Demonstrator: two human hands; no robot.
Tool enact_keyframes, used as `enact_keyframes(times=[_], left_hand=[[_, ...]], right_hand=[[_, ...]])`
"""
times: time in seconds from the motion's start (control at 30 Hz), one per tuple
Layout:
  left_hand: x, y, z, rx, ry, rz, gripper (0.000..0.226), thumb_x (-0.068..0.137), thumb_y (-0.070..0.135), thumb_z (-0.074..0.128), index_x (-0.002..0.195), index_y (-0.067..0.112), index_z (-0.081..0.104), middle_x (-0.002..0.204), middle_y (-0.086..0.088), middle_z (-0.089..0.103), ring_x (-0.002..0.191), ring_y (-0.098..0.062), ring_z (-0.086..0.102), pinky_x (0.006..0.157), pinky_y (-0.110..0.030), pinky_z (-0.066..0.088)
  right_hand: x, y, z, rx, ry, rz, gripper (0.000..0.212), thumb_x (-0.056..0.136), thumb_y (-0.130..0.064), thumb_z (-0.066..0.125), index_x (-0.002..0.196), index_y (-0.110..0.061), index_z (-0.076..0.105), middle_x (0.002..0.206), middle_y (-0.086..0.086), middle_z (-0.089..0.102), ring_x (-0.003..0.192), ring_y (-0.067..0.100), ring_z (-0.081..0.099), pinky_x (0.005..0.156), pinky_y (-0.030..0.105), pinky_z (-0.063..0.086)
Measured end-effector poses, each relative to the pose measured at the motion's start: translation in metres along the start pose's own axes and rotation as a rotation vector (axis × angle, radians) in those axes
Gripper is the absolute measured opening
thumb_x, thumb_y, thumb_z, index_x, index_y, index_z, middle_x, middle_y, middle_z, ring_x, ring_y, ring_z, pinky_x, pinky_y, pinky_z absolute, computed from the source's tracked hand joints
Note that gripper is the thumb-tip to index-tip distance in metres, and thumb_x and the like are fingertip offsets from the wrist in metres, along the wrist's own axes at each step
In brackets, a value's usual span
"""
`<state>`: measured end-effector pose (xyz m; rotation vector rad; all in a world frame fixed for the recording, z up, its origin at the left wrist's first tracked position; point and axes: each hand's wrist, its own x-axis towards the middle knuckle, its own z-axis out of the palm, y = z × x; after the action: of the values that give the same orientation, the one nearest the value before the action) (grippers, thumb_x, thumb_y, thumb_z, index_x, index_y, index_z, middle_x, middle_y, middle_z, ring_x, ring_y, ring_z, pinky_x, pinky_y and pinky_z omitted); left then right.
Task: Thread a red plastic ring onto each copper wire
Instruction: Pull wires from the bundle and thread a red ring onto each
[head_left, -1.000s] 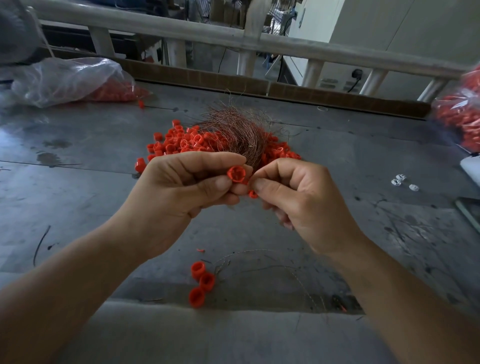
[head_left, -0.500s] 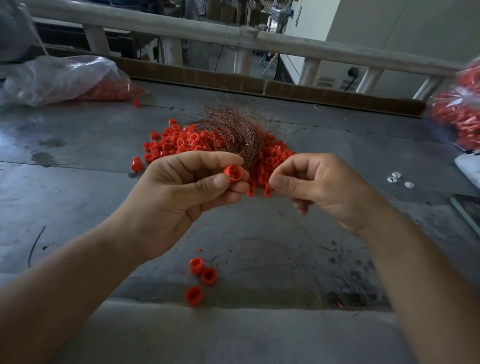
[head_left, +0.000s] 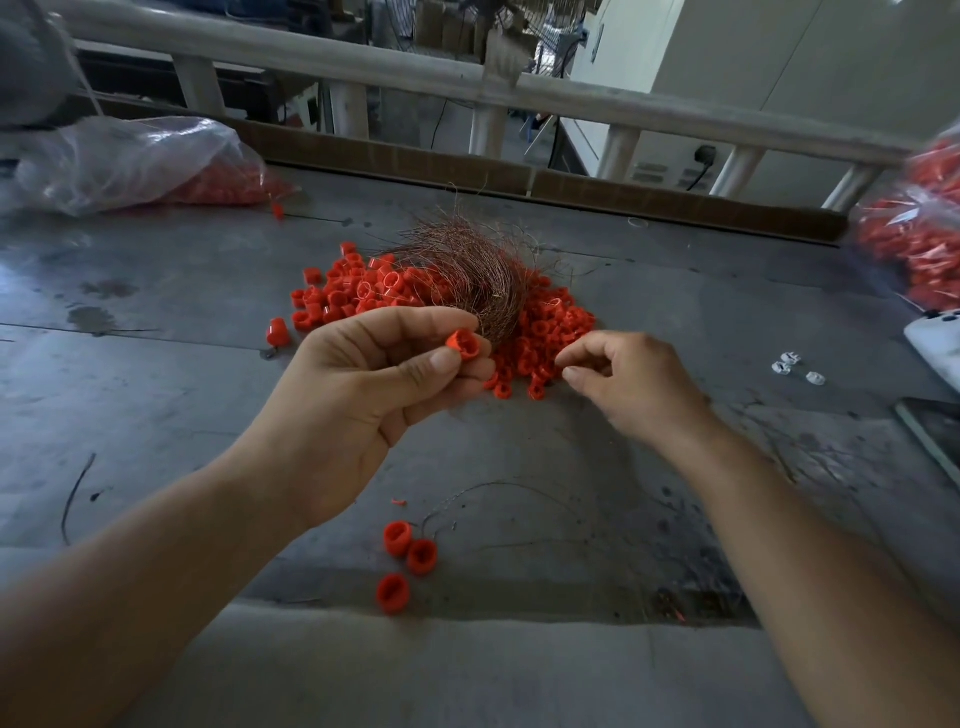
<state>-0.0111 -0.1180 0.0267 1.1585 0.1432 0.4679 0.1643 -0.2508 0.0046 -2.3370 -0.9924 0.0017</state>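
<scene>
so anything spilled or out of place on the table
A lone ring lies just outside the bag at far left, as if spilled. A red chip lies near three rings by the front edge; maybe broken plastic.

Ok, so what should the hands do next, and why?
Probably the right hand should pull one wire from the copper wire bundle and bring it to the red ring. The left hand pinches that ring, and I see no wire in it. The right hand hovers by the loose rings; whether it pinches anything is too fine to tell.
</scene>
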Motion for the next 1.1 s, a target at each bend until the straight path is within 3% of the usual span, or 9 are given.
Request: enact_keyframes(times=[0.13,0.33,0.43,0.53,0.63,0.83,1.1], left_hand=[[0.000,0.001,0.001,0.003,-0.012,0.000,0.022,0.056,0.010,0.066,0.076,0.014,0.076,0.075,-0.006,0.073,0.071,-0.013,0.070,0.062,-0.017,0.054],[0.001,0.000,0.000,0.017,-0.013,-0.010,0.026,0.064,0.001,0.056,0.077,0.012,0.076,0.075,-0.007,0.072,0.072,-0.014,0.070,0.062,-0.018,0.054],[0.000,-0.001,0.001,0.018,-0.019,-0.028,0.026,0.064,0.001,0.057,0.077,0.012,0.076,0.075,-0.008,0.072,0.071,-0.014,0.070,0.062,-0.018,0.054],[-0.001,0.000,0.001,0.023,-0.017,-0.044,0.026,0.063,0.000,0.056,0.076,0.012,0.076,0.074,-0.008,0.072,0.069,-0.014,0.070,0.061,-0.018,0.054],[-0.002,0.001,0.002,0.056,-0.017,-0.060,0.025,0.062,0.001,0.057,0.076,0.011,0.075,0.072,-0.008,0.072,0.067,-0.015,0.070,0.060,-0.018,0.054],[-0.002,0.002,0.004,0.103,0.009,-0.057,0.019,0.059,0.004,0.061,0.068,0.014,0.074,0.069,-0.009,0.071,0.065,-0.015,0.069,0.058,-0.018,0.054],[-0.002,0.002,0.005,0.116,-0.011,-0.057,0.018,0.055,0.010,0.064,0.070,0.013,0.074,0.070,-0.009,0.071,0.065,-0.015,0.069,0.057,-0.018,0.053]], right_hand=[[0.003,-0.004,0.007,-0.049,0.006,-0.064,0.015,0.081,-0.017,0.066,0.096,-0.020,0.069,0.078,-0.010,0.056,0.077,0.008,0.051,0.075,0.024,0.043],[0.003,-0.007,0.006,-0.073,0.016,-0.088,0.009,0.075,-0.018,0.072,0.074,-0.020,0.064,0.070,-0.016,0.049,0.071,0.008,0.048,0.068,0.024,0.039],[0.001,-0.006,-0.009,0.166,0.038,0.006,0.023,0.073,-0.013,0.075,0.063,-0.024,0.058,0.067,-0.009,0.059,0.061,0.006,0.053,0.060,0.019,0.044],[-0.006,-0.016,-0.025,0.525,0.006,0.032,0.022,0.071,-0.004,0.074,0.067,-0.019,0.058,0.064,0.000,0.062,0.049,0.003,0.055,0.046,0.013,0.043],[-0.017,-0.030,-0.036,0.753,-0.062,-0.041,0.019,0.063,-0.014,0.073,0.078,-0.021,0.063,0.061,-0.004,0.063,0.055,0.006,0.059,0.051,0.016,0.048],[-0.033,-0.056,-0.027,0.883,-0.207,-0.135,0.021,0.061,-0.017,0.065,0.083,-0.016,0.067,0.064,-0.003,0.067,0.062,0.007,0.064,0.060,0.019,0.053],[-0.036,-0.060,-0.019,0.961,-0.239,-0.125,0.019,0.063,-0.018,0.063,0.082,-0.015,0.065,0.068,-0.002,0.069,0.065,0.008,0.066,0.058,0.018,0.052]])
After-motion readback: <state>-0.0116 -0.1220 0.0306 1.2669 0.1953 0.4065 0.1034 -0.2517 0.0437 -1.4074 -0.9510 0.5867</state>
